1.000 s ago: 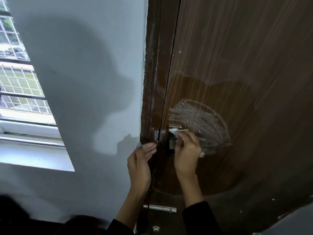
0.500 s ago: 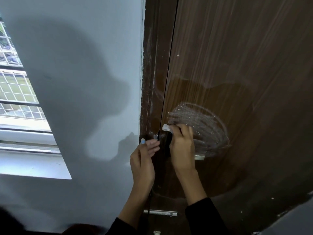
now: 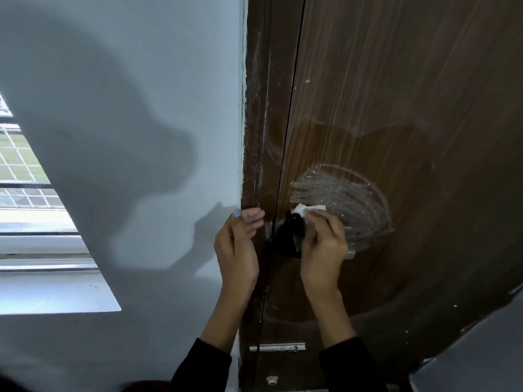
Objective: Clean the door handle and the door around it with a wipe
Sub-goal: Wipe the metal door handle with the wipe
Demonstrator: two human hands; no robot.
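1. Judging by its crumpled look, the wipe (image 3: 310, 209) is light, soft and limp; best bunched under the fingertips. It sits atop the dark door handle (image 3: 294, 230), against the door (image 3: 396, 137).
2. Right hand (image 3: 322, 247) pinches the wipe, fingers curled.
3. Left hand (image 3: 237, 244) rests, fingers loosely bent, on the door frame (image 3: 256, 137), holding nothing.

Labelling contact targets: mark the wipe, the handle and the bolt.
wipe (image 3: 312, 208), head view, white part above the fingers.
handle (image 3: 294, 222), head view, dark top.
bolt (image 3: 278, 348), head view, bar's middle.
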